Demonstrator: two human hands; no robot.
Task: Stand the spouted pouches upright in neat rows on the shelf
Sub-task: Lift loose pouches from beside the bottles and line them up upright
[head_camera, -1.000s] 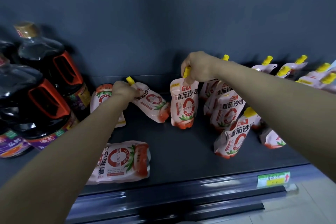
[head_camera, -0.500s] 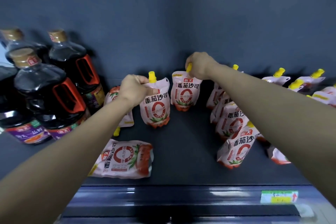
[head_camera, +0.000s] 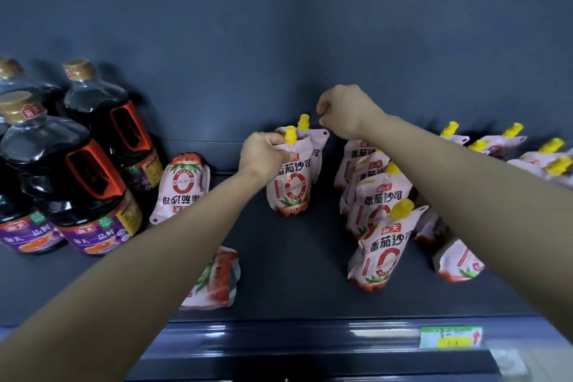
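**Shelf (head_camera: 294, 273) rows half done**

Beside the sauce bottles (head_camera: 80, 183), an upside-down pouch (head_camera: 183, 187) leaned and a flat pouch (head_camera: 218, 279) lay, both yet to stand. Your left hand (head_camera: 263, 153) pinched the top of the front pouch (head_camera: 293, 186) mid-shelf; the rear pouch (head_camera: 317, 138) stood just behind. Your right hand (head_camera: 344, 112) hung above it, fingers curled, empty. Rightward, the row pouches (head_camera: 379, 245) stood crookedly; a toppled pouch (head_camera: 459, 262) waited.

A shop is shown, most likely a grocery aisle. A dark display shelf (head_camera: 294, 273) is backed by a plain dark back panel (head_camera: 279, 40), and a green and yellow price label (head_camera: 451, 336) is fixed to its glossy front rail (head_camera: 279, 335). Many identical spouted pouches (head_camera: 379, 254) are stocked together, and several identical bottles (head_camera: 90, 183) of dark sauce with matching printed labels are grouped at the left
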